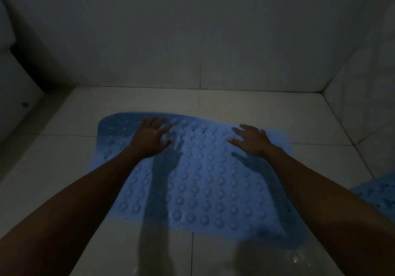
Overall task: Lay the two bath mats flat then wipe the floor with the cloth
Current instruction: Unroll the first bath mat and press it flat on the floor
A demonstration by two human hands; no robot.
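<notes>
A blue rubber bath mat (201, 179) covered in round bumps and small holes lies spread on the pale tiled floor (245, 109) in the middle of the view. My left hand (151, 136) hovers flat, fingers apart, over the mat's far left part. Over its far right part my right hand (250, 140) is also spread with the palm down. Both hands hold nothing and cast shadows on the mat. A corner of a second blue mat (378, 192) shows at the right edge. No cloth is in view.
The room is dim. A tiled wall (201, 40) rises just beyond the mat, and another wall (367, 104) closes the right side. On the left a dark gap runs beside a pale ledge (12, 87). Water drops glint on the floor at the near right.
</notes>
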